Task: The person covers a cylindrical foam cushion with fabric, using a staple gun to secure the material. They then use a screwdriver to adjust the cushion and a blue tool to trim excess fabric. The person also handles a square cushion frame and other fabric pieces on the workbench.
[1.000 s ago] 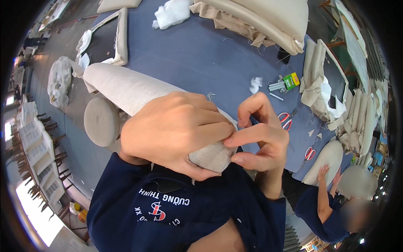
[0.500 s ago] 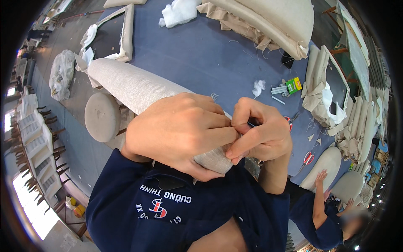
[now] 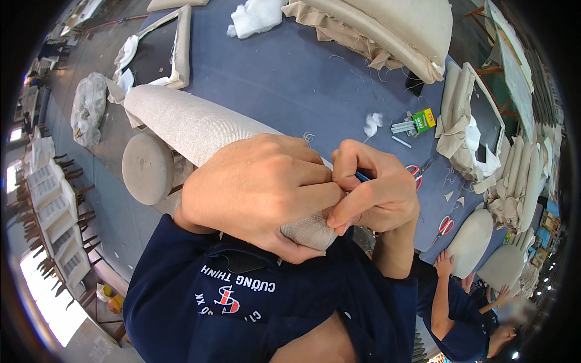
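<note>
A long upholstered piece in pale beige woven fabric runs from the upper left down toward my chest. My left hand is closed over its near end, thumb underneath and fingers across the top. At that end my right hand is in a pinch, thumb and fingers bent against the fabric beside my left fingertips. A small dark blue patch shows between the right fingers; I cannot tell what it is. Whatever the right fingertips pinch is hidden.
On the blue table lie white wadding, a green-yellow box with grey staple strips, pliers and red-handled scissors. Beige upholstered panels surround it. A round stool stands left; a co-worker works at lower right.
Both my hands stay nearly in place on the end of the upholstered piece, with only slight finger shifts. The co-worker's hand has moved a little to the left and down.
</note>
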The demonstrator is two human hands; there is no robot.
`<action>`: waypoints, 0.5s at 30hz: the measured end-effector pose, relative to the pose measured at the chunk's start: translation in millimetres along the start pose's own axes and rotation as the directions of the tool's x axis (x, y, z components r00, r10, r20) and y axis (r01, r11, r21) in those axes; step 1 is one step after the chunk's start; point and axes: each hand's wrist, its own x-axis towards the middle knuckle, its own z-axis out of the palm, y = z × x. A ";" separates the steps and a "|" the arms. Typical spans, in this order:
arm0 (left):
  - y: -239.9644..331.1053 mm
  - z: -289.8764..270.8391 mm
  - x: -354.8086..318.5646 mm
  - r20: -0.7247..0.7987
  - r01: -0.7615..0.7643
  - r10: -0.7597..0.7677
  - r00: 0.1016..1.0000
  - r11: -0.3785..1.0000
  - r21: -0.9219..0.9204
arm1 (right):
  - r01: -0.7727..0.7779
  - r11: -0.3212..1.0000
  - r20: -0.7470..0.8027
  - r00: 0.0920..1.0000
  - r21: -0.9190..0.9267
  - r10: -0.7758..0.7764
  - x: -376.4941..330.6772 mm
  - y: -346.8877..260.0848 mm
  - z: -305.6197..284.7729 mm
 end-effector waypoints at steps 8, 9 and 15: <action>1.2 -2.2 3.6 0.046 0.023 -0.023 0.999 1.000 0.011 | 0.055 0.989 -0.130 0.991 0.137 -0.037 -4.5 9.7 -1.9; 1.8 -3.4 4.7 0.059 0.028 -0.028 0.998 1.000 0.014 | 0.025 0.957 -0.246 0.968 0.290 0.049 -14.5 17.4 0.6; -1.9 -7.1 22.7 0.126 0.098 -0.105 0.987 0.994 0.057 | -0.463 0.835 -0.668 0.524 0.297 0.528 -65.9 38.9 -24.9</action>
